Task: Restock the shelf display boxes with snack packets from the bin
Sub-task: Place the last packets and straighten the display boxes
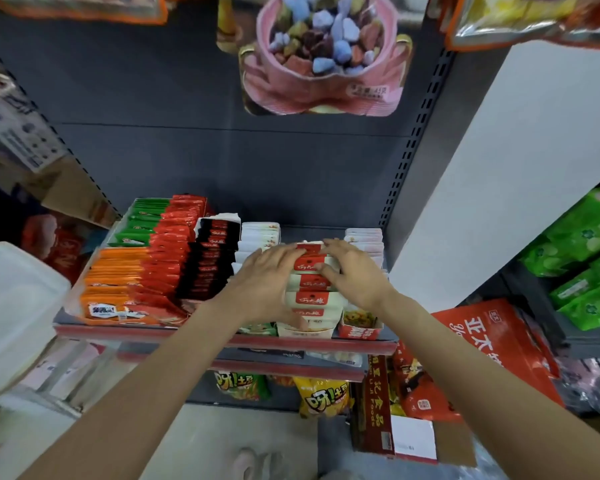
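Both our hands rest on a row of white-and-red snack packets [310,289] standing upright in an open display box [307,331] at the shelf's front edge. Our left hand [269,282] lies flat along the left flank of that row, fingers straight and close together, pressing it. Our right hand [349,270] covers the row's right side, fingers bent over the rear packets and the thumb [326,273] laid on a red band; whether it pinches a packet we cannot tell.

Left of this box stand further rows: black-and-red packets [215,258], red packets [174,251], orange packets [113,282] and, behind those, green packets [141,221]. Behind the box stand white packets [260,233]; right of it, a small red carton [359,327] shows a food picture, with pale packets [364,237] behind.

The boxes sit on a grey metal shelf [319,342] with a red front strip, backed by a dark panel and a perforated upright [413,140]. A translucent plastic bin [14,306] stands far left of the box. A pink bag [321,60] of coloured candies hangs above.

Below the box, yellow bags [323,396] carry large stylised characters. To its lower right, a dark red carton [374,403] reads "Ji Foods", and a large red bag [492,348] bears white Chinese characters. Green bags [589,258] fill the far-right shelving.
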